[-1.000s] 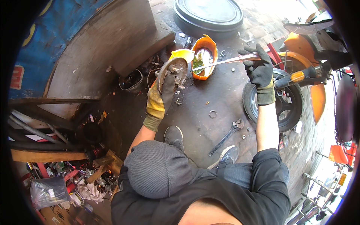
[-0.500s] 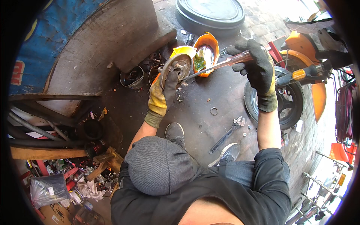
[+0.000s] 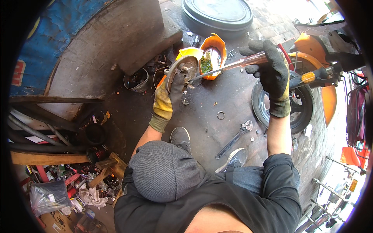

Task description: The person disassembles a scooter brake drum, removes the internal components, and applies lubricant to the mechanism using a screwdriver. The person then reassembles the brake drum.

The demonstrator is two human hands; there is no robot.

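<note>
My left hand point(image 3: 166, 101), in a yellow and grey glove, grips a round, greasy metal plate point(image 3: 187, 66) with raised parts at its centre. The plate is tilted on edge. My right hand point(image 3: 272, 70), in a black and yellow glove, has a long screwdriver point(image 3: 229, 66) with a clear reddish handle resting between thumb and palm. Its fingers are fairly straight around the handle. The screwdriver's shaft points left, and its tip is at the lower edge of the plate, beside my left fingers; exact contact is hard to see.
An orange cut-open container point(image 3: 224, 54) with dark liquid stands behind the plate, near a grey bucket point(image 3: 136, 80). An adjustable wrench point(image 3: 234, 139) and a metal ring point(image 3: 221, 115) lie on the floor. A tyred wheel point(image 3: 305, 112) lies right; a black round lid point(image 3: 217, 13) is farther back.
My right hand has shifted slightly right, and the screwdriver has moved a little with it. My left hand and the plate stay almost where they were.
</note>
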